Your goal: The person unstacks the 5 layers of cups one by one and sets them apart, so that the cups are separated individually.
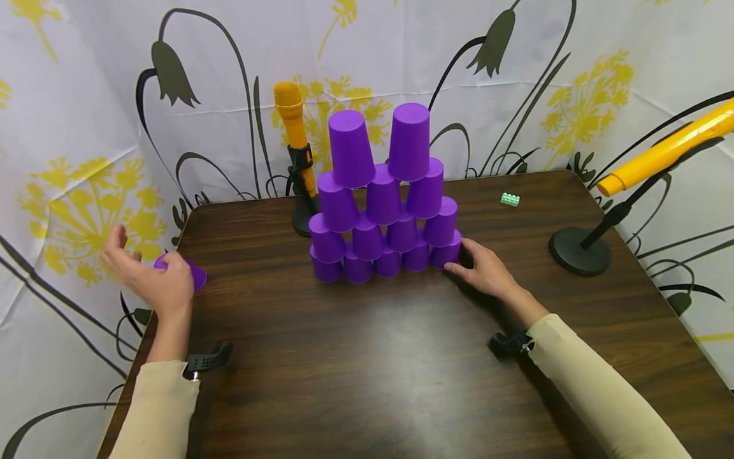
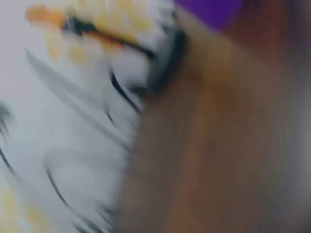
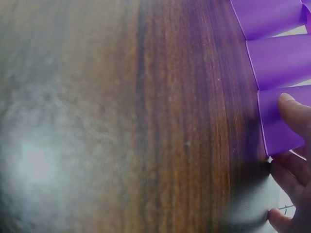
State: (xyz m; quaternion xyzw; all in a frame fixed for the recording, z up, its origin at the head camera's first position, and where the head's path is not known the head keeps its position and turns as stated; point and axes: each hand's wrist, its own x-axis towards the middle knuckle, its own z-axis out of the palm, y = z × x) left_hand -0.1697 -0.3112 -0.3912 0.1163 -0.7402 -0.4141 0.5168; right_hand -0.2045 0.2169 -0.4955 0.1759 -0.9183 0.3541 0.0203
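Far at the left, my left hand [image 1: 151, 277] is raised by the table's side edge, holding a tilted purple cup [image 1: 199, 275]. Its thumb lies across the cup, while other fingers extend up and left; much of the cup is hidden behind the hand. Upside-down purple cups [image 1: 383, 194] stand in a stepped wall of several rows, two cups on top. My right hand [image 1: 486, 268] is at the right end of the lowest row. There its thumb rests on the near side of the end cup [image 3: 274, 124], its other fingers round the far side. The left wrist view is blurred.
Behind the wall's left side, a yellow microphone [image 1: 295, 127] stands in a black holder. Another stand [image 1: 580, 250] at the right carries a yellow tube-shaped item [image 1: 668, 150]. A small mint-green toy brick [image 1: 510, 199] lies near the back edge. Patterned cloth [image 1: 229, 83] hangs behind the table.
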